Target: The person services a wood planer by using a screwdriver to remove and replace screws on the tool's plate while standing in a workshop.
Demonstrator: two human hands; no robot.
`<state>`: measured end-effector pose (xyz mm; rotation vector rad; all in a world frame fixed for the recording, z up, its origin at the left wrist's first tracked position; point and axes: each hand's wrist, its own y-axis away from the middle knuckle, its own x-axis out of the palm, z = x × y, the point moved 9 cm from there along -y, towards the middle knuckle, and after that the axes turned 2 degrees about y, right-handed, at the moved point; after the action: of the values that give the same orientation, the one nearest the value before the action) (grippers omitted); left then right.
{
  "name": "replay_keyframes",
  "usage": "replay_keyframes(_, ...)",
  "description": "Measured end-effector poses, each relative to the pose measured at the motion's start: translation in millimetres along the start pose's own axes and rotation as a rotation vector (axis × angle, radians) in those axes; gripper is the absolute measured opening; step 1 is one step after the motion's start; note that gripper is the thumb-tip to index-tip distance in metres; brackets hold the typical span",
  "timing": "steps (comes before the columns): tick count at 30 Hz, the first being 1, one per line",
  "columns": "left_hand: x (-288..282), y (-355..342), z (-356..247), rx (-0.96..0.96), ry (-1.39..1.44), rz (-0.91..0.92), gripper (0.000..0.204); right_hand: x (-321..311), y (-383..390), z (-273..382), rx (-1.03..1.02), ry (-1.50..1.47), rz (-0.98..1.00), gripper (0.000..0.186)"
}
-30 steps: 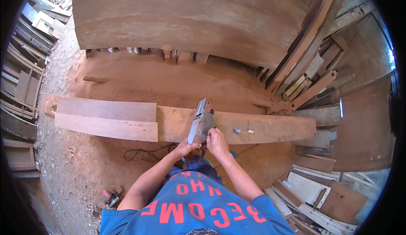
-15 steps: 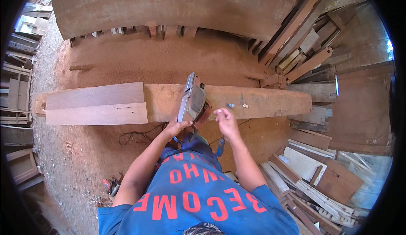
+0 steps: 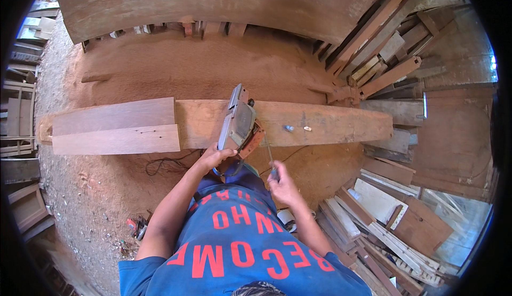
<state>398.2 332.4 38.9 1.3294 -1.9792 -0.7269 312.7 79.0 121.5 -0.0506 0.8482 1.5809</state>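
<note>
left hand [image 3: 212, 158] grasping grey power planer [image 3: 238, 122] | right hand [image 3: 283, 186] clenched on thin tool [image 3: 271, 164]

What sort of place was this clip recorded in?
Most likely an open woodworking yard or sawmill. A power planer sits on a long plank, held by the left hand; sawdust covers the ground, and offcut boards are piled at the right.

small thing [image 3: 274, 174] in right hand [image 3: 284, 188] too blurred to tell.
</note>
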Motion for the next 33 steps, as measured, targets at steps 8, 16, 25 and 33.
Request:
replay_keyframes(8,-6,-5,-8,0.061,0.023,0.063,0.059,-125,-57,221,-0.395,0.506,-0.069,0.037)
replay_keyframes(16,-6,-4,-16,0.110,0.038,0.034,0.056,-152,-99,273,-0.536,0.360,-0.202,0.028)
replay_keyframes(25,8,-13,-2,0.078,-0.068,0.011,0.067,-145,-122,235,-0.442,-0.095,-0.317,0.025)
replay_keyframes(33,11,-13,-9,0.159,-0.028,0.047,0.066,-123,-93,212,-0.391,-0.100,-0.392,0.023)
